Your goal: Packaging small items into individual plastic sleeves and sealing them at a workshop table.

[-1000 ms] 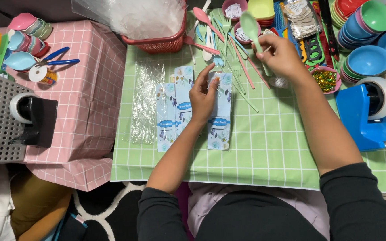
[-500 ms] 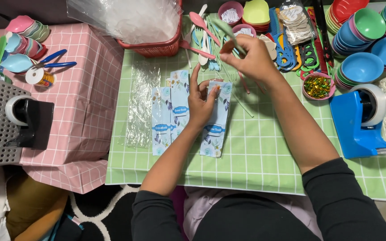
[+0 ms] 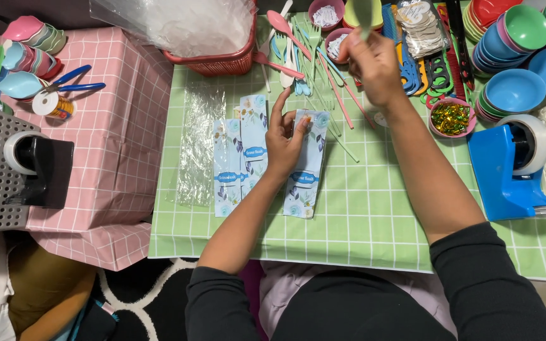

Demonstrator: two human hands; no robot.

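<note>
- Right hand (image 3: 374, 66) is now up at the top centre of the frame, over the scatter of pastel spoons and forks (image 3: 304, 57); half a second ago it was lower, closer to the left hand.
- Its fingers are closed around a pale green utensil (image 3: 363, 14) that is blurred with motion; which kind, I cannot tell.
- Left hand (image 3: 284, 140) has hardly moved: it presses the floral sleeve (image 3: 306, 167) down at mid-frame, index finger pointing up, fingers loosely spread, nothing gripped.
- Two more sleeves (image 3: 240, 151) lie just left of it, touching each other, with a clear plastic bag (image 3: 196, 148) beside them.
- My read: one piece picked, the sleeve held ready to take it.
- Room: the green counter (image 3: 380, 215) is open below and right of the sleeve, down to its near edge.
- Tight spots: red basket (image 3: 222, 60) at upper left, candy bowl (image 3: 450, 117) and blue tape dispenser (image 3: 507, 164) to the right, stacked bowls (image 3: 513, 38) at upper right.
- The pink counter (image 3: 121, 145) lies left of the green one, well apart from both hands.
</note>
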